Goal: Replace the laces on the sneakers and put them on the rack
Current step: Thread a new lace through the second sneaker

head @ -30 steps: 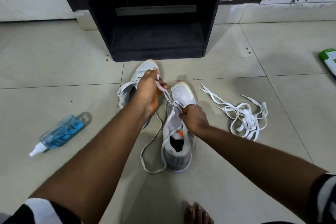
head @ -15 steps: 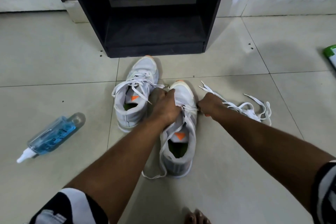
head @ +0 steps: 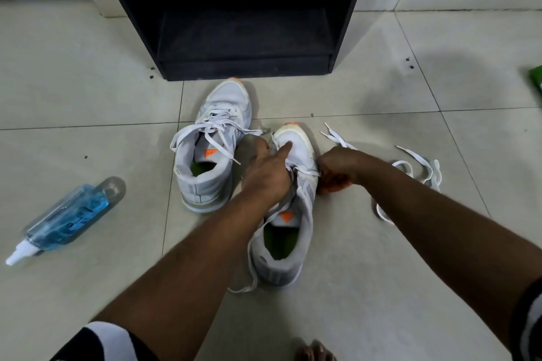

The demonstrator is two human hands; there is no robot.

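Nearest the person, below both hands, bare toes (head: 313, 352) rest on the pale tiled floor (head: 88, 82), and black-and-white striped sleeves (head: 102, 340) end above the elbows.

Directly under the left forearm stands the near grey-and-white mesh sneaker (head: 281, 246) with an orange tongue tab and green insole, heel toward the person, toe pointing away. A loose white lace end (head: 249, 281) trails from its left side to the floor beside the heel.

The left hand (head: 265, 173) lies over the sneaker's forefoot: the index finger is extended onto the white toe cap, and the remaining fingers are curled down at the lace area; whether they pinch the lace cannot be determined. The right hand (head: 337, 168) is just right of the same sneaker, fingers curled tightly at its side where a lace crossing emerges; the item gripped is hidden.

Left of the left hand, touching distance apart, stands the second grey-and-white mesh sneaker (head: 211, 149), laced, with untied ends draped over its collar.

Right of the right hand lies a tangle of loose flat white laces (head: 422, 167). Well left of the hands lies a clear blue liquid bottle with a white nozzle (head: 67, 217), on its side.

Beyond both hands stands the black wooden shoe rack (head: 243, 47), with the second sneaker's toe just before its base.
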